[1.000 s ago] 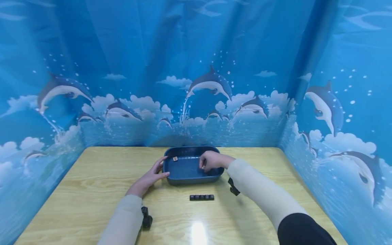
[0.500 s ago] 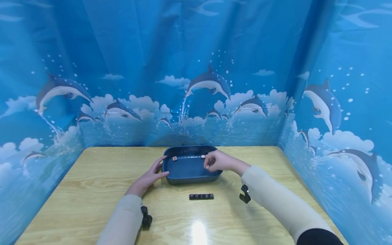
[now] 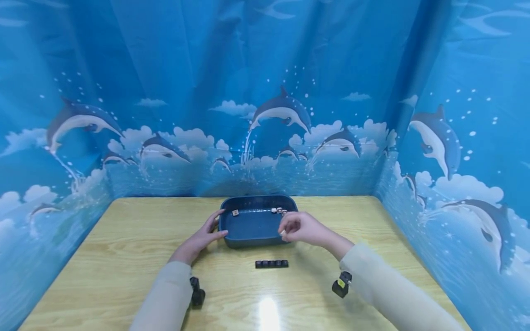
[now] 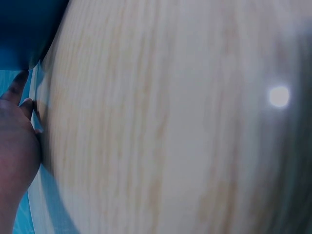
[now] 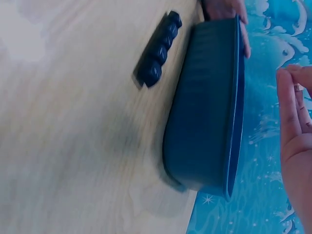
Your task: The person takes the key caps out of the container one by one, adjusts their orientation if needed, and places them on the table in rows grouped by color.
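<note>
My left hand (image 3: pixel 204 235) spans the left end of a dark blue rectangular tray (image 3: pixel 252 242), thumb at the front corner and fingers along the back of that end. Over the tray's right front rim, my right hand (image 3: pixel 300 227) pinches a small pale block (image 3: pixel 283 233) between thumb and fingertips; they cover most of it. The right wrist view shows a dark mark on that block (image 5: pixel 298 87). Inside the tray, a similar pale block (image 3: pixel 235 213) with dark marking lies at the back left. Several more pale blocks (image 3: pixel 279 210) sit at the back right.
A straight row of several small black block-like pieces (image 3: pixel 271 264) lies on the wooden table (image 3: pixel 145 239) in front of the tray. A blue dolphin-print curtain (image 3: pixel 186 92) encloses the table's back and sides. Each wrist carries a small black camera (image 3: pixel 342 284).
My right hand has lifted from inside the tray and drawn back right and toward me with a pale block. Pale blocks at the back right have come into sight. The left hand stays put.
</note>
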Available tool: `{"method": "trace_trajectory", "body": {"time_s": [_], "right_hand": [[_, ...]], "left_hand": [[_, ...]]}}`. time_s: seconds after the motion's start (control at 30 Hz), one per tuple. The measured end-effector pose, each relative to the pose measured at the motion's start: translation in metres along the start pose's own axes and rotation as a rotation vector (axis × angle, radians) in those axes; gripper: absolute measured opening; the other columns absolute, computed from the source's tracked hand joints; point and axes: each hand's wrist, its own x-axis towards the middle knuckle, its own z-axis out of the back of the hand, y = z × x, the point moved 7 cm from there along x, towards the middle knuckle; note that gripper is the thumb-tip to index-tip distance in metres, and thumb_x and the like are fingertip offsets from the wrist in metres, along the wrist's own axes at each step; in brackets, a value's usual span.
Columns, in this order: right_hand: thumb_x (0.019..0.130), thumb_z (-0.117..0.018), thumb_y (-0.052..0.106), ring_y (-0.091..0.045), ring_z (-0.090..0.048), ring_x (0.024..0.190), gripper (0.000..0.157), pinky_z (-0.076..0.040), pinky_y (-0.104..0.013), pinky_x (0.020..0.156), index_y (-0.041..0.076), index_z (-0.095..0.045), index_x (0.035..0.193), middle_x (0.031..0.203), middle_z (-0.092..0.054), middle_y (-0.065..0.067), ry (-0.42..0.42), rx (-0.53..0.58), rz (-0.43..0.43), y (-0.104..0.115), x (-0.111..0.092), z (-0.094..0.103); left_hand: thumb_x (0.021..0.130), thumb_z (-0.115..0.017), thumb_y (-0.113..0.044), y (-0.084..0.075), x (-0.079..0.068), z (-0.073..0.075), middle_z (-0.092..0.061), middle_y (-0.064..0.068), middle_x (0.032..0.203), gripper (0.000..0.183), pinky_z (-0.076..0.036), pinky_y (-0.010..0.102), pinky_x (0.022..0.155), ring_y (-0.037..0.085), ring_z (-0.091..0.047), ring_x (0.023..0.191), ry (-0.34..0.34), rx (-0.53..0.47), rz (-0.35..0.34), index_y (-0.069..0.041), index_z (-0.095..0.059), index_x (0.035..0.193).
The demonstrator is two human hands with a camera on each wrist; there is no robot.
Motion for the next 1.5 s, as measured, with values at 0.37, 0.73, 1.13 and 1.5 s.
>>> {"method": "trace_trajectory", "body": {"time_s": [0.37,0.73,1.13,1.5], "right_hand": [[0.085,-0.071,0.0,-0.02,-0.065,0.089,0.019,-0.057,-0.032,0.079,-0.003,-0.071,0.105,0.105,-0.064,-0.012,0.008,0.141,0.082,0.006,-0.024,-0.022],[0.079,-0.074,-0.006,-0.014,-0.064,0.084,0.02,-0.056,-0.026,0.076,-0.005,-0.073,0.099,0.096,-0.063,-0.007,-0.052,0.115,0.022,-0.005,-0.032,-0.055],[0.073,-0.082,0.001,-0.008,-0.063,0.067,0.014,-0.055,-0.022,0.064,0.002,-0.074,0.084,0.076,-0.069,0.001,-0.223,-0.039,-0.07,-0.011,-0.035,-0.083],[0.077,-0.081,0.014,-0.002,-0.051,0.064,0.008,-0.047,-0.02,0.061,0.01,-0.075,0.081,0.071,-0.056,0.01,-0.204,-0.29,-0.082,-0.01,-0.028,-0.108]], "left_hand": [[0.095,-0.066,-0.022,-0.001,-0.001,0.0,-0.009,0.027,0.158,0.077,-0.003,0.067,0.11,0.047,-0.003,0.144,0.002,0.015,0.006,-0.026,-0.019,0.156],[0.094,-0.066,-0.025,0.002,0.0,0.001,-0.01,0.027,0.158,0.077,-0.004,0.067,0.111,0.047,-0.003,0.144,-0.006,0.025,0.027,-0.028,-0.019,0.156],[0.092,-0.068,-0.033,0.0,-0.001,0.002,-0.008,0.022,0.16,0.08,-0.002,0.067,0.11,0.044,-0.002,0.145,-0.017,0.043,0.078,-0.036,-0.018,0.155],[0.096,-0.064,-0.025,-0.002,-0.002,0.0,-0.007,0.025,0.159,0.077,-0.003,0.065,0.111,0.044,-0.003,0.145,0.012,0.026,0.034,-0.028,-0.016,0.156]]}}
